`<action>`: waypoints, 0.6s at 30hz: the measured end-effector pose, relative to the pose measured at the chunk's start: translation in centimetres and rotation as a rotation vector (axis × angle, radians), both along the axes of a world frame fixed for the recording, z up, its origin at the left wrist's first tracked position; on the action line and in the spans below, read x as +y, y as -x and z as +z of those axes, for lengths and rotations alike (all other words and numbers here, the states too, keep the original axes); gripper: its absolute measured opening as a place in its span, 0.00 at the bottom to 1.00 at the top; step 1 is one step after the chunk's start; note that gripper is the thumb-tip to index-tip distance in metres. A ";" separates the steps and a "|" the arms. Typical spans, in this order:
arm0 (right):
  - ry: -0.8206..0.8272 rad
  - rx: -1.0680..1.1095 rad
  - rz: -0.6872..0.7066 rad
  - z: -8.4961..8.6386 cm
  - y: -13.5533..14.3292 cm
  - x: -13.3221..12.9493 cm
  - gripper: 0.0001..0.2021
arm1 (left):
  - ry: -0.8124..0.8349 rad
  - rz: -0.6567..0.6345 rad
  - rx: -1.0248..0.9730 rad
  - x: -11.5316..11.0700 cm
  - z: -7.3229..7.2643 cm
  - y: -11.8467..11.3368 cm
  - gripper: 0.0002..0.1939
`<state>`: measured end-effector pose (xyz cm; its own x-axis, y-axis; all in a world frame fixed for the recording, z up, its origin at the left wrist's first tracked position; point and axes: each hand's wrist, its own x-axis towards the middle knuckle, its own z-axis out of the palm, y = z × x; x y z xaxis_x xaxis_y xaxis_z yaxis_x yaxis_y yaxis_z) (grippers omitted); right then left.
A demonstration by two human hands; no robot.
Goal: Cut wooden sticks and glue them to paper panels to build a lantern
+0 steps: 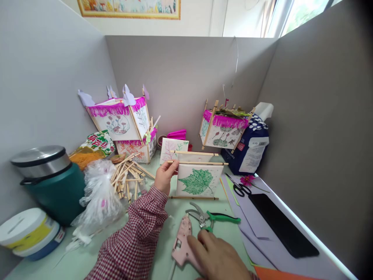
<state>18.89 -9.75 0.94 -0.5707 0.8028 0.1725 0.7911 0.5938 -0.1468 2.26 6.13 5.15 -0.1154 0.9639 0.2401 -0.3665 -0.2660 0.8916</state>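
Note:
My left hand [165, 177] pinches the upper left corner of a white panel [217, 181] with a green leaf print, by a thin bamboo stick [198, 163] along its top edge. Another stick [194, 198] runs along the bottom, and a second stick-edged panel shows just behind. My right hand [220, 254] is curled over the handle of a pink glue gun [182, 241], its fingers partly hidden; the nozzle points away from me. Just beyond the gun lie green-handled pruning shears [210, 217], close to my right fingertips.
Left stand a bamboo-stick pile [128, 175], a plastic bag [100, 194], a teal container [55, 190] and a white tub [29, 229]. Decorated paper lanterns [116, 122] stand behind; another lantern [224, 132] hangs near a blue package [252, 149]. Scissors [240, 188] and a black phone [284, 223] lie right.

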 end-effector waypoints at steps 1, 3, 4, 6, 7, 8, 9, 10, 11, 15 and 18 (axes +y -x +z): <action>-0.047 -0.028 -0.028 -1.1 0.4 -0.2 0.30 | -0.008 0.005 0.017 0.0 0.0 0.1 0.13; -0.118 -0.055 -0.097 -2.9 0.9 -0.3 0.30 | -0.007 -0.001 0.032 0.0 0.1 0.3 0.14; -0.143 -0.064 -0.134 -3.6 0.9 -0.2 0.29 | -0.002 -0.010 0.035 0.0 0.1 0.3 0.15; -0.150 -0.064 -0.174 -4.2 0.9 -0.1 0.25 | 0.020 -0.045 0.040 -0.1 0.3 0.4 0.17; -0.129 -0.049 -0.173 -4.2 0.8 0.0 0.24 | 0.037 -0.068 0.036 -0.2 0.4 0.4 0.18; -0.090 -0.016 -0.155 -4.0 0.6 0.0 0.23 | 0.060 -0.092 0.027 -0.3 0.5 0.4 0.18; -0.039 0.041 -0.133 -3.5 0.4 0.1 0.22 | 0.084 -0.113 0.015 -0.4 0.6 0.4 0.19; 0.028 0.121 -0.102 -2.7 0.0 0.2 0.22 | 0.108 -0.128 0.000 -0.6 0.7 0.4 0.19; 0.107 0.224 -0.073 -1.8 -0.4 0.3 0.22 | 0.126 -0.136 -0.016 -0.7 0.7 0.4 0.19; 0.531 0.784 -0.036 2.8 -1.7 0.6 0.17 | 0.152 -0.126 -0.053 -0.9 0.8 0.2 0.18; 0.814 1.227 -0.031 5.0 -1.9 0.7 0.11 | 0.162 -0.112 -0.074 -0.9 0.7 0.1 0.18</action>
<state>20.79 -9.03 5.96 -0.3852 0.9224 0.0298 -0.0622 0.0062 -0.9980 2.13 5.25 5.84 -0.0164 0.9970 0.0761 -0.4521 -0.0753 0.8888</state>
